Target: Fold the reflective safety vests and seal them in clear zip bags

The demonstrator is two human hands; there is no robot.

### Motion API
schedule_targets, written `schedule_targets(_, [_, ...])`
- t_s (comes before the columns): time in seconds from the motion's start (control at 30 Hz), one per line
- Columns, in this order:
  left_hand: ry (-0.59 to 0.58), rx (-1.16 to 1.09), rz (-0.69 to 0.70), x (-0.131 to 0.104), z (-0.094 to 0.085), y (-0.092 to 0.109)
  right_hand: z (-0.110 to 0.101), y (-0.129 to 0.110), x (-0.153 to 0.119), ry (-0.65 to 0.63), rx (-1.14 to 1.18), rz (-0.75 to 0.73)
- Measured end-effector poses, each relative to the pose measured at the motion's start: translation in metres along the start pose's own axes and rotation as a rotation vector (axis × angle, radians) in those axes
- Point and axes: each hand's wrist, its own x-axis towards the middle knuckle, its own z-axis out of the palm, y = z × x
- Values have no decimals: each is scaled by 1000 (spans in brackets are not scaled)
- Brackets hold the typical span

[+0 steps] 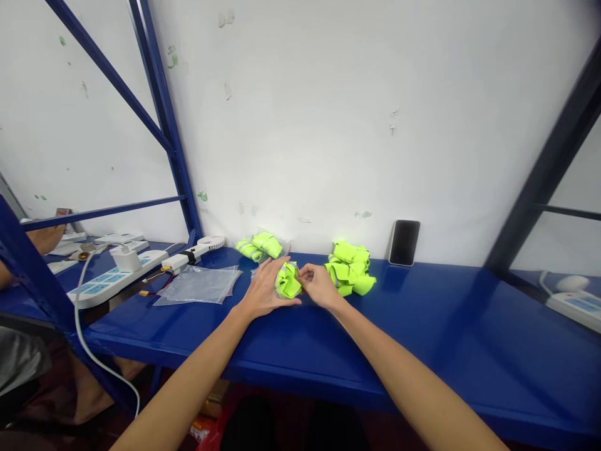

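A rolled neon-yellow reflective vest [288, 281], which seems to sit in a clear plastic bag, rests upright on the blue table. My left hand [263, 289] curls around its left side, thumb at the lower front. On the other side my right hand [319, 283] is closed in a pinch at the edge of the bundle, where the bag's rim seems to be. Just beyond that hand lies a loose pile of neon-yellow vests [350, 269]. Bagged yellow bundles [260, 246] lie against the wall behind my left hand.
Flat clear bags [200, 285] lie left on the blue table [422, 326]. Near them are a small white fan [211, 242], a power strip [119, 279] and a hanging white cable [79, 332]. A phone [404, 242] leans on the wall. Blue posts flank the table; another person's hand [47, 238] shows far left.
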Motion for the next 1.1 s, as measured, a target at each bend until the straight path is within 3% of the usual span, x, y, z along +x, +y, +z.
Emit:
schedule_targets(0.13, [7, -14, -13, -1, 1, 1, 11, 0, -5, 178, -267, -142])
schedule_targets(0.2, [2, -36, -26, -2, 1, -1, 12, -1, -7, 176, -249, -136])
schedule_targets(0.37, [26, -80, -83, -3, 1, -8, 4, -3, -7, -215, 254, 83])
schedule_targets(0.47, [3, -88, -62, -3, -1, -7, 1, -4, -7, -321, 294, 78])
schedule_targets(0.7, [-70, 0, 15, 2, -1, 7, 10, 5, -1, -234, 173, 72])
schedule_targets(0.9, [-85, 62, 74, 7, 1, 14, 25, 4, -1, 113, -266, -37])
schedule_targets(0.97, [-83, 70, 56, 6, -1, 12, 22, 2, -3, 100, -235, -65])
schedule_targets(1.1, [-63, 73, -9, 6, -4, 10, 12, 2, -5, -102, 35, -55])
